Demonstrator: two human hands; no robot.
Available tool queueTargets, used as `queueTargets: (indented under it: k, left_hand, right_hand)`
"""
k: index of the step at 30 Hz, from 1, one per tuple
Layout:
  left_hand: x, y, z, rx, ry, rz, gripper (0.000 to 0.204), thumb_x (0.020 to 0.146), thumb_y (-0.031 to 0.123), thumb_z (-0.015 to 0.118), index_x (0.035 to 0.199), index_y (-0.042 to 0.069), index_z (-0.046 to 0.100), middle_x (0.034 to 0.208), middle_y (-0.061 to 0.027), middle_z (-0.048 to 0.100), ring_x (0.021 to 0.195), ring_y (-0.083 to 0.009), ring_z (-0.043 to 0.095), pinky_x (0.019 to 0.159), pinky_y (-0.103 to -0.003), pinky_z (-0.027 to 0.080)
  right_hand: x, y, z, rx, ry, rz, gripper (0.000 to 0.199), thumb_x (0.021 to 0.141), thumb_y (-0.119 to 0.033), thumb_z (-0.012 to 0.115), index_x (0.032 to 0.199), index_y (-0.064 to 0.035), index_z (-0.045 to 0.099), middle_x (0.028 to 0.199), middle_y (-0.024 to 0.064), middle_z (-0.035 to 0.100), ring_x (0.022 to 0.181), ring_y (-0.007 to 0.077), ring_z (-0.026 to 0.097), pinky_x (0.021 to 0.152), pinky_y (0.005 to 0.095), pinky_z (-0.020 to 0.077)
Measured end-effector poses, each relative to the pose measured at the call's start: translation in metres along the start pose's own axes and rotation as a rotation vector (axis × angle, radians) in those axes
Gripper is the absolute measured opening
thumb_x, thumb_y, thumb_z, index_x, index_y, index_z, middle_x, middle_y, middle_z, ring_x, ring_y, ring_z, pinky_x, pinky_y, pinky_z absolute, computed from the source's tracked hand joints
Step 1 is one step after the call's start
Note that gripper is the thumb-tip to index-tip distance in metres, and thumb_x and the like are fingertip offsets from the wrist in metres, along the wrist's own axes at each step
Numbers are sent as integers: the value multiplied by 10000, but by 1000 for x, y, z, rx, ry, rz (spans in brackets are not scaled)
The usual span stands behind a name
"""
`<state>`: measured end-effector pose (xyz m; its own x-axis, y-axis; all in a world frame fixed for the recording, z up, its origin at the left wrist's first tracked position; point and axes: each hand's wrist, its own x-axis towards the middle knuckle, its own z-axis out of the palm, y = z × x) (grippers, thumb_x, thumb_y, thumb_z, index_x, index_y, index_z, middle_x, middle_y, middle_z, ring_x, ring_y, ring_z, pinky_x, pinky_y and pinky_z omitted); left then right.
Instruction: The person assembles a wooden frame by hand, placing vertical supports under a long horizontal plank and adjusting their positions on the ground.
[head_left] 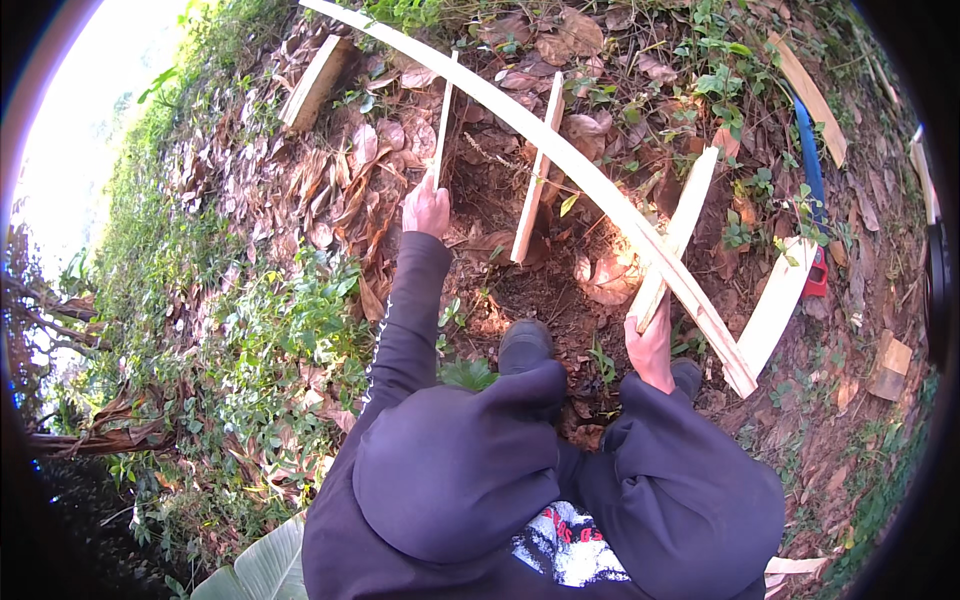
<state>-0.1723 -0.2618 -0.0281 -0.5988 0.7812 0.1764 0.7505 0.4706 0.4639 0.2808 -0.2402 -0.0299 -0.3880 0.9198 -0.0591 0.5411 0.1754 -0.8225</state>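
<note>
The left hand [426,209] closes around a thin split stick [443,112] at far left. The right hand [651,349] grips a flat bamboo slat [678,236] at right, crossed by a long curved strip [560,150]. Another slat [538,168] stands between the hands, with dry leaves [360,160] around.

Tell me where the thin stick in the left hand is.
Head view, upper middle: the left hand holds the thin stick at its lower end, standing on leaf-covered soil, left of the short slat.

By our left hand [426,209] we see a thin, pale split-wood strip [443,118]; by our right hand [650,350], a matt wooden slat [675,238].
</note>
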Motion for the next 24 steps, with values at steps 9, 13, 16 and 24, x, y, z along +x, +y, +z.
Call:
queueTargets:
  k: [9, 13, 16, 24]
  left_hand:
    - [21, -98, -21, 143, -47, 239, 361, 909, 191, 528, 1220, 40, 632, 1006, -272, 681, 906, -447, 654, 830, -495, 513]
    - [23, -65, -7, -38, -104, 10, 372, 893, 180, 531, 1221, 34, 628, 988, -274, 684, 899, -450, 655, 827, -488, 514]
    - [22, -61, -16, -37, -111, -18, 373, 890, 181, 536, 1223, 39, 627, 984, -276, 685, 905, -450, 657, 827, -486, 514]
    - [21, -49, -27, -27, -115, -73, 361, 905, 233, 593, 1208, 45, 645, 1023, -250, 697, 935, -420, 671, 842, -468, 517]
  right_hand:
    - [2, -10, 0, 47, -24, 13, 720, 897, -79, 583, 1514, 78, 247, 1521, 320, 326, 1425, 449, 336, 1189, 459, 291]
    - [2, 0, -5, 22, -4, 32, 750, 893, -83, 593, 1525, 77, 221, 1531, 320, 308, 1432, 445, 330, 1191, 452, 290]
    - [2, -1, -3, 23, -15, 34, 765, 890, -85, 599, 1529, 76, 210, 1534, 322, 301, 1433, 446, 329, 1193, 449, 288]
    - [3, -3, -4, 12, -14, 20, 766, 879, -83, 607, 1524, 74, 224, 1514, 319, 326, 1416, 448, 350, 1183, 454, 304]
